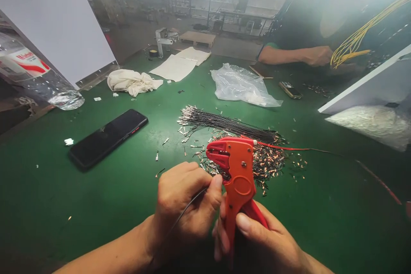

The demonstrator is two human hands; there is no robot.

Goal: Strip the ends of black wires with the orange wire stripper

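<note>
My right hand (260, 239) is closed round the handles of an orange-red wire stripper (236, 171), held upright with its jaws pointing left. My left hand (186, 201) pinches a thin black wire (189, 205) between thumb and fingers and holds its end at the tool's jaws. Just behind the tool lies a bundle of black wires (224, 124) with metal terminals. Loose metal terminals (269, 162) are scattered beside it on the green mat (96, 205).
A black phone (107, 137) lies to the left, a water bottle (35, 77) at far left. A white cloth (131, 81), paper sheets (176, 66) and a clear plastic bag (240, 85) lie farther back. Another person's forearm (295, 55) and yellow wires (356, 40) are at the right.
</note>
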